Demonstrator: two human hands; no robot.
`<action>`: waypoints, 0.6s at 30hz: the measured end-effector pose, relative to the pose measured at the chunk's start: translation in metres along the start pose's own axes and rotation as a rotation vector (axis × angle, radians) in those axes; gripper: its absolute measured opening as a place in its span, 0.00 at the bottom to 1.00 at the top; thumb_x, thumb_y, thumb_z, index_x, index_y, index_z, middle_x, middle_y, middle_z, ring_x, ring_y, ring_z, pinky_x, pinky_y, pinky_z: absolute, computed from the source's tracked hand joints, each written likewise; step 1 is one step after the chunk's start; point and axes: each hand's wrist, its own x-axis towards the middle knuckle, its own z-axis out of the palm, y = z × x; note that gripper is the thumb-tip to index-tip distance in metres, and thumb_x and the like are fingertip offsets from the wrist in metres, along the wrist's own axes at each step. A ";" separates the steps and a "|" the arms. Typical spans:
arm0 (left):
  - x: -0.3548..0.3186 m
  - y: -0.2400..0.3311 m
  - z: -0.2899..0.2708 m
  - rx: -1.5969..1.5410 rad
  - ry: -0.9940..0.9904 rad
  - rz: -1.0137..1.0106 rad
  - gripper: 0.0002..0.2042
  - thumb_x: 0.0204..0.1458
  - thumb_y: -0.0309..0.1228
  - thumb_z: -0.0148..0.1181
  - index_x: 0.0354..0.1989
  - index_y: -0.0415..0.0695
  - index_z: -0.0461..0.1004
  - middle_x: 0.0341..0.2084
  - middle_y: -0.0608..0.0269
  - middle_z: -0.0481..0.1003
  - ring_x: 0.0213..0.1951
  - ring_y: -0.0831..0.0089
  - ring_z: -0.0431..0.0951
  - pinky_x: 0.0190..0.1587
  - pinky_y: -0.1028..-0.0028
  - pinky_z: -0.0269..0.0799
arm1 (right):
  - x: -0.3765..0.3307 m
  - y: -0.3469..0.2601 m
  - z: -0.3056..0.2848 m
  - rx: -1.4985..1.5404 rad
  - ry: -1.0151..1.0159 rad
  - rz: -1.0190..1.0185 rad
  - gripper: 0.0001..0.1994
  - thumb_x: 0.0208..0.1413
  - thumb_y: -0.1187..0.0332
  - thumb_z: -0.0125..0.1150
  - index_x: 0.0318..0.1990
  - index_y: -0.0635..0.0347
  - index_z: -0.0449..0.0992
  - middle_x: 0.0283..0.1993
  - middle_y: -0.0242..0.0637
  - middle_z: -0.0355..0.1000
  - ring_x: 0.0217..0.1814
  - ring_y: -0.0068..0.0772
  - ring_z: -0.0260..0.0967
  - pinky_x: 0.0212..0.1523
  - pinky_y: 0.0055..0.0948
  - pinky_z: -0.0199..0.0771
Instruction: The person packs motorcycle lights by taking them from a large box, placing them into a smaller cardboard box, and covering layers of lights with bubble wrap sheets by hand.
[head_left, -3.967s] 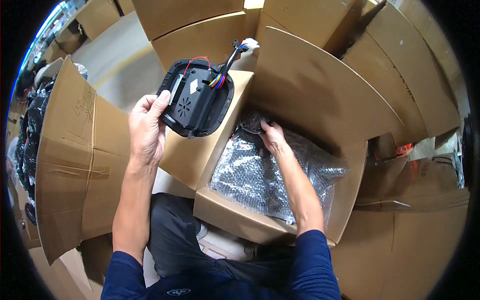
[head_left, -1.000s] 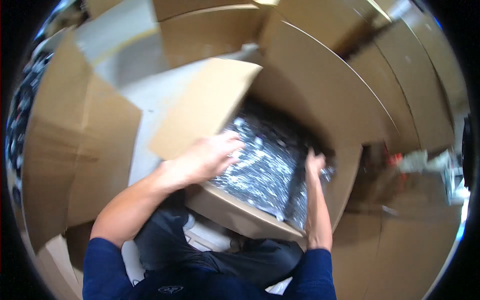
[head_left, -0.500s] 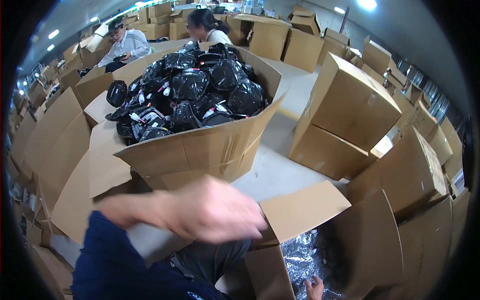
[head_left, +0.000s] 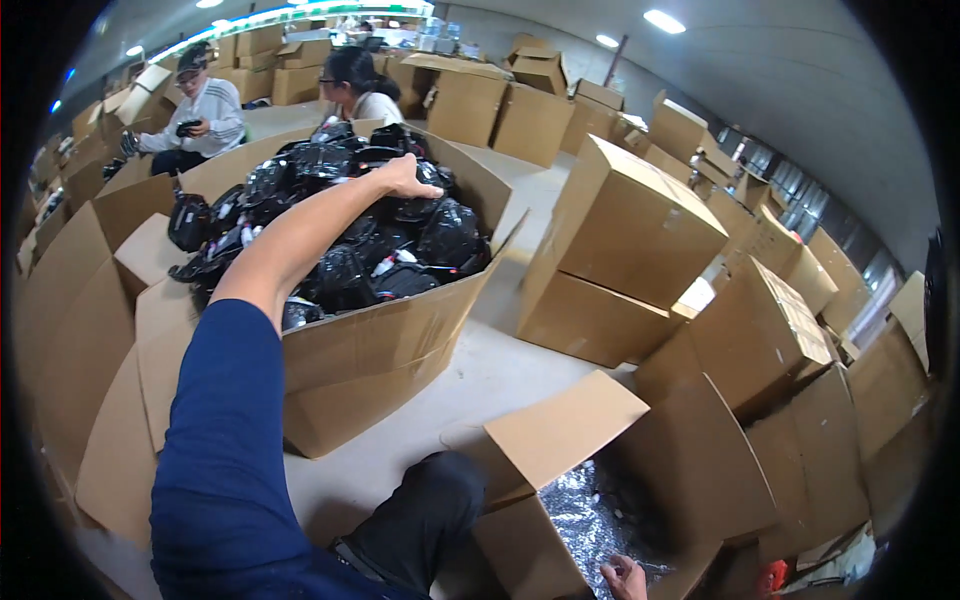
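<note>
Room: a big store room full of brown boxes, near and far; two other people sit at the far left.
Big box (head_left: 380,340): on the floor at the left, open, piled with black parts (head_left: 340,210) in clear bags.
Small box (head_left: 570,470): near right, open, with shiny bubble wrap (head_left: 580,510) inside.
Change: the head has turned from the small box up to the big box.
Left hand (head_left: 405,178): now stretched far over the pile, fingers curled down on a black part; holding or only touching, I cannot tell.
Right hand (head_left: 628,578): low in the small box, on the wrap; grip unclear.
</note>
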 end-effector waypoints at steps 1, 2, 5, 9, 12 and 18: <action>0.001 0.008 0.007 0.032 0.053 -0.006 0.50 0.42 0.65 0.66 0.64 0.34 0.63 0.59 0.34 0.69 0.60 0.45 0.72 0.62 0.53 0.67 | -0.012 0.007 -0.004 0.064 0.041 0.011 0.23 0.59 0.63 0.69 0.57 0.68 0.75 0.51 0.49 0.79 0.51 0.39 0.77 0.52 0.35 0.76; -0.002 0.017 0.006 -0.022 0.148 0.026 0.48 0.42 0.65 0.67 0.63 0.36 0.66 0.57 0.36 0.71 0.58 0.45 0.74 0.60 0.53 0.70 | -0.023 0.013 -0.008 0.142 0.052 -0.006 0.22 0.60 0.64 0.68 0.57 0.69 0.75 0.52 0.48 0.78 0.52 0.37 0.76 0.53 0.34 0.76; -0.031 0.036 0.005 -0.080 0.304 0.134 0.47 0.41 0.67 0.66 0.60 0.38 0.69 0.52 0.36 0.74 0.55 0.44 0.76 0.57 0.52 0.73 | -0.048 -0.011 -0.030 0.111 0.026 0.080 0.20 0.62 0.65 0.65 0.56 0.71 0.76 0.49 0.46 0.79 0.53 0.35 0.75 0.51 0.33 0.75; -0.056 0.060 -0.010 -0.041 0.009 0.151 0.55 0.38 0.68 0.68 0.66 0.34 0.63 0.58 0.29 0.69 0.58 0.45 0.74 0.61 0.55 0.69 | -0.029 -0.014 -0.025 0.044 0.091 -0.040 0.19 0.62 0.65 0.64 0.54 0.71 0.77 0.46 0.47 0.79 0.50 0.37 0.75 0.51 0.33 0.74; -0.043 0.016 -0.009 -0.421 -0.144 0.074 0.52 0.31 0.62 0.78 0.55 0.23 0.71 0.49 0.39 0.77 0.51 0.54 0.79 0.55 0.65 0.74 | 0.034 -0.116 -0.041 0.040 0.148 -0.240 0.13 0.52 0.72 0.67 0.44 0.69 0.78 0.37 0.47 0.75 0.38 0.36 0.76 0.41 0.32 0.76; -0.073 0.007 -0.005 -0.533 0.006 0.075 0.50 0.32 0.59 0.79 0.55 0.26 0.70 0.51 0.38 0.75 0.55 0.52 0.76 0.60 0.63 0.70 | 0.110 -0.453 -0.078 0.132 0.332 -1.008 0.15 0.56 0.73 0.65 0.50 0.68 0.76 0.47 0.52 0.75 0.52 0.50 0.75 0.52 0.37 0.74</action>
